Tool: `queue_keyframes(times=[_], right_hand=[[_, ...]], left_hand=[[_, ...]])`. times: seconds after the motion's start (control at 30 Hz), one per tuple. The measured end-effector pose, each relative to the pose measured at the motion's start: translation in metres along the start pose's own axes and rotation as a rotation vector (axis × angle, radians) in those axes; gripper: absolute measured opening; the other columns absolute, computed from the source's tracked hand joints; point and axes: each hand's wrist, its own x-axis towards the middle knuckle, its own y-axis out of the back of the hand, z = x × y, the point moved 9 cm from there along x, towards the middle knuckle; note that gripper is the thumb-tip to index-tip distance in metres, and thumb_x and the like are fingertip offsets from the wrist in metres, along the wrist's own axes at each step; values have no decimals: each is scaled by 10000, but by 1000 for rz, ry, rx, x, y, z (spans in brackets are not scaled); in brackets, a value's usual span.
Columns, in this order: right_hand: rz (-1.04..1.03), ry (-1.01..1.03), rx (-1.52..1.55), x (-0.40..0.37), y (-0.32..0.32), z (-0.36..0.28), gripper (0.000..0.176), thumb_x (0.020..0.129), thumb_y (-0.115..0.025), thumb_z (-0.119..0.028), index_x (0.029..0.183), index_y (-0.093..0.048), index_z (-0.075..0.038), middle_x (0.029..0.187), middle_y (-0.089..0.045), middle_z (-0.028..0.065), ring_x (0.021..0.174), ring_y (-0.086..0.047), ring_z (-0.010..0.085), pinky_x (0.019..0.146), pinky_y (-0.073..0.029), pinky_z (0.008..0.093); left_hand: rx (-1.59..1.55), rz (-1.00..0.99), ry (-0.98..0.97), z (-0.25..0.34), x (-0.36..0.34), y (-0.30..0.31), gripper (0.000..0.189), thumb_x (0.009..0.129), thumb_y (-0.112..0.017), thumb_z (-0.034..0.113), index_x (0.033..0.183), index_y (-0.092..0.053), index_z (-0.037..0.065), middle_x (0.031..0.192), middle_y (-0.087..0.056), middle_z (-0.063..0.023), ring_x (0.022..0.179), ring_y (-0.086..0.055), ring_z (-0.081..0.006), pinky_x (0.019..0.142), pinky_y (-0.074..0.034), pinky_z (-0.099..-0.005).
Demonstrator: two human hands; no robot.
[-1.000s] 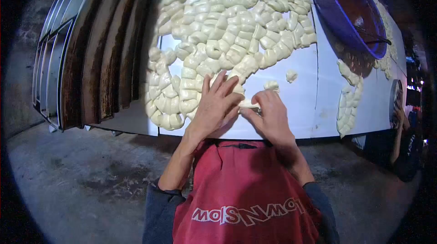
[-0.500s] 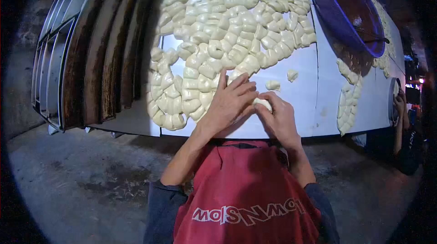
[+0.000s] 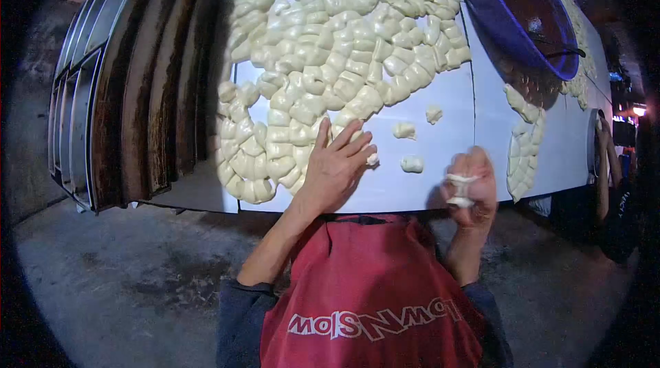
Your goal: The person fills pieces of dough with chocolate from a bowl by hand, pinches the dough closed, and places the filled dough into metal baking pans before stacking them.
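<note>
My left hand (image 3: 335, 170) lies over the table with its fingers spread, at the near edge of a wide sheet of pale dough pieces (image 3: 302, 103). A small bit of dough (image 3: 372, 160) shows beside its fingertips. My right hand (image 3: 479, 186) is raised near the table's front edge, fingers curled around a piece of dough (image 3: 461, 193) and slightly blurred. Between the hands, a single dough piece (image 3: 412, 164) rests on the white tabletop (image 3: 440, 141). Two more, a dough lump (image 3: 404, 130) and a smaller dough lump (image 3: 434, 114), sit farther back.
A large purple basin (image 3: 526, 17) stands at the back right with a dark handle over its rim. Another strip of dough (image 3: 524, 151) lies on the right. Stacked metal trays (image 3: 155, 86) line the left. At far right, another person's hand (image 3: 605, 151) touches a round pan.
My right hand has moved right, away from my left hand, holding dough. A dough piece now lies on the table between them. My left hand remains by the dough sheet, fingers spread.
</note>
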Motion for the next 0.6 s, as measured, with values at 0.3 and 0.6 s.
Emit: queue_keyframes(times=[0.3, 0.6], right_hand=[[163, -181, -182, 34, 25, 26, 378, 872, -674, -45, 1229, -553, -31, 1046, -663, 103, 821, -680, 142, 654, -591, 247], [176, 299, -1189, 48, 27, -13, 289, 880, -716, -147, 1100, -600, -1, 1014, -675, 77, 887, -665, 140, 620, -582, 282]], left_hand=[[-243, -7, 123, 21, 31, 24, 1030, 641, -829, 541, 1453, -407, 70, 1499, -375, -198, 1409, -325, -374, 1116, -168, -648], [-1158, 63, 547, 1, 54, -19, 246, 918, -686, 111, 1105, -681, -48, 905, -726, -85, 789, -658, -97, 701, -526, -231]])
